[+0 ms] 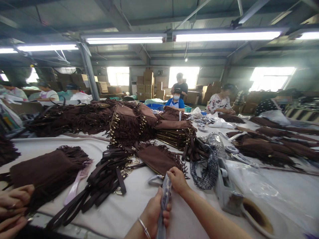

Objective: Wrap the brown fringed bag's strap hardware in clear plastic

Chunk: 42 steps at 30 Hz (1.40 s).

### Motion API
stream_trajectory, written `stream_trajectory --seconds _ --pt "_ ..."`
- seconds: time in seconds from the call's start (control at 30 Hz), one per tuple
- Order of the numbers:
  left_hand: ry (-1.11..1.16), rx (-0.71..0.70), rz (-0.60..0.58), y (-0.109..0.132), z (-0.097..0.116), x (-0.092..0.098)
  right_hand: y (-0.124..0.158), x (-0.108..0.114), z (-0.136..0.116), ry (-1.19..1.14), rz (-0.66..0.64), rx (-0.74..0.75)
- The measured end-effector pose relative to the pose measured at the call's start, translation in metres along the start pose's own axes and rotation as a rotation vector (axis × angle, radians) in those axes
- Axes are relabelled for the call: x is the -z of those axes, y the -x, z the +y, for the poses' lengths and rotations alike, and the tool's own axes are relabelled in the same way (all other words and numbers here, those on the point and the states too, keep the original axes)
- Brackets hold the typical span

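Note:
My left hand [156, 207], with a bracelet at its wrist, is wrapped around a narrow strip in clear plastic [165, 194] that shows gold-coloured bits inside. At the upper end of this strip, the fingertips of my right hand [177, 179] pinch the plastic. Just beyond my hands lies a brown fringed bag [158, 159], its near edge close to my right fingers. A pile of dark straps [99, 182] with metal clasps rests to the left of my hands.
At the far left, a co-worker's hands [15, 205] are beside another brown bag [42, 166] and a pink comb [77, 182]. A grey tape dispenser [225, 189] and a tape roll [258, 215] stand at the right. Stacked fringed bags [127, 124] lie ahead.

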<state>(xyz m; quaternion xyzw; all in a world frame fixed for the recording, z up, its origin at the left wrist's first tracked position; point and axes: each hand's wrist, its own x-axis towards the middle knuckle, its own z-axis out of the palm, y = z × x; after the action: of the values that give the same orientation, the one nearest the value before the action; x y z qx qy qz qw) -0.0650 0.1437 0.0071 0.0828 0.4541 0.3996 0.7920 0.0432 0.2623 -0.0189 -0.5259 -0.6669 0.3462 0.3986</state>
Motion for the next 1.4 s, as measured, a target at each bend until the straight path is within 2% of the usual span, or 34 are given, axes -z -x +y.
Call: stream_trajectory --seconds 0.27,0.47,0.57,0.63,0.67,0.77,0.83,1.0,1.23,1.4 --pt "-0.122 -0.077 -0.021 -0.005 0.019 -0.011 0.010 0.002 -0.009 0.012 -0.022 0.052" --pt "-0.232 -0.157 0.103 -0.007 0.008 -0.011 0.007 0.006 0.003 0.045 -0.083 0.029" --pt "-0.256 -0.184 0.145 -0.007 0.003 -0.008 0.009 0.021 0.001 0.064 -0.095 0.043" --pt "-0.252 -0.179 0.153 -0.007 0.003 -0.006 0.016 0.039 -0.009 0.078 -0.126 0.149" --pt "-0.246 -0.168 0.149 -0.006 0.004 -0.005 0.021 0.048 -0.015 0.101 -0.180 0.250" --pt "-0.221 -0.126 0.108 -0.004 0.008 -0.004 0.035 0.067 -0.031 0.283 -0.449 0.640" --pt "-0.214 -0.111 0.084 -0.003 0.008 -0.004 0.039 0.068 -0.036 0.402 -0.512 0.766" --pt "-0.257 -0.103 0.103 0.003 0.000 -0.006 0.030 0.053 -0.036 0.532 -0.514 0.860" --pt "-0.191 -0.074 0.048 0.007 0.000 0.003 0.029 0.062 -0.049 0.408 -0.622 0.853" --pt "-0.189 -0.052 0.026 0.007 0.001 0.005 0.034 0.054 -0.039 0.455 -0.623 0.853"
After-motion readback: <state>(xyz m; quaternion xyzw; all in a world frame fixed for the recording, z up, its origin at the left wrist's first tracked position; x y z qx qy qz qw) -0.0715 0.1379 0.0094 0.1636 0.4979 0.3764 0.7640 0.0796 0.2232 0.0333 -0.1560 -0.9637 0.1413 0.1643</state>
